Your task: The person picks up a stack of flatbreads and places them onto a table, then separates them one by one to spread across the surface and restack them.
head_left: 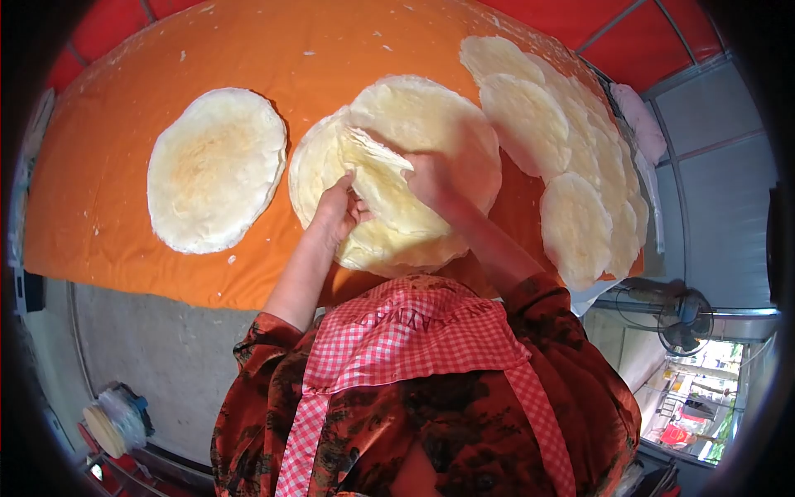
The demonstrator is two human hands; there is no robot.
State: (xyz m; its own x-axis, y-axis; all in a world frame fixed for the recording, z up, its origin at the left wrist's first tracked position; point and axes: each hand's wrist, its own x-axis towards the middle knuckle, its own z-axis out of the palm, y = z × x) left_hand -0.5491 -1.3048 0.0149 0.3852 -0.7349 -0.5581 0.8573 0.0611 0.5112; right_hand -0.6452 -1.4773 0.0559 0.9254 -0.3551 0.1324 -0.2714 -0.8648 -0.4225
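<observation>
Several thin round flatbreads (418, 108) overlap in the middle of the orange cloth. Above them, one flatbread (383, 186) is partly folded, its layered edge raised between my hands. My left hand (342, 207) grips its left side, thumb on top and fingers curled beneath. At the upper right edge of the fold, my right hand (428, 178) is closed on the same flatbread, its fingertips partly hidden. The lower part of the folded bread hangs over the stack near the apron.
A pile of flatbreads (205, 170) lies left on the orange cloth (91, 182). Many overlapping flatbreads (580, 149) cover the right end. A fan (686, 321) stands beyond the right corner, and a plastic-wrapped bundle (120, 418) is at lower left.
</observation>
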